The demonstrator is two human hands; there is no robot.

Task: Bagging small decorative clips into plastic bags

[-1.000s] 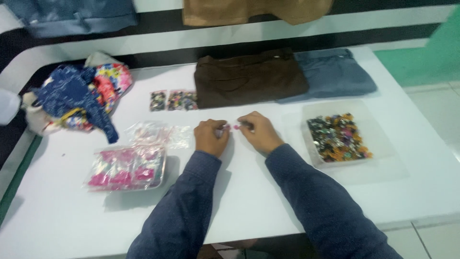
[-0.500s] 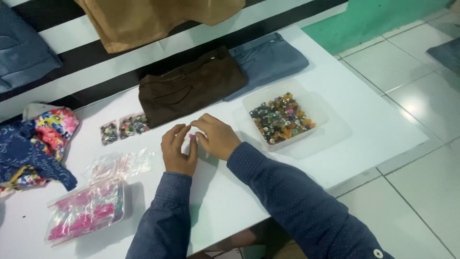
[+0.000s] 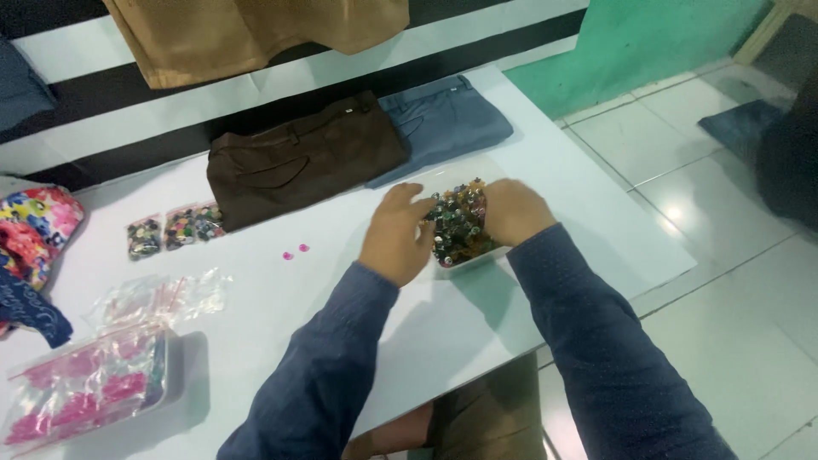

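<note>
Currently, entry as I log it from the remote seat:

Item 1: tray [image 3: 443,173] of mixed beads [image 3: 460,223], clear shallow plastic, on the white table [image 3: 596,230] toward its right edge, just in front of the folded blue trousers [image 3: 443,119]. Beads: small, glossy, many colours (dark green, amber, silver), heaped loosely toward the near end. I can't make out single pieces; too small.

Item 2: left hand [image 3: 396,238], palm down, fingers loosely spread, resting at the tray's left side, fingertips touching the bead heap. Not closed on anything I can see.

Item 3: right hand [image 3: 511,209], cupped against the heap's right side, fingers curled in. Whether it pinches a bead, I can't tell; fingertips hidden.

Progress, my judgement only: sorting/bagging work approx. midway. Done: pink beads bagged in a container [image 3: 85,388] at near left; three small filled packets [image 3: 170,228] lined up beside the brown trousers [image 3: 298,158]. Left: the full tray of mixed beads, plus empty clear bags [image 3: 162,294] lying loose near the container. Two pink beads [image 3: 295,251] sit alone mid-table, well apart from both hands.

Misc.: patterned cloth [image 3: 34,230] at far left edge; tan garment [image 3: 256,34] hanging above the table.
</note>
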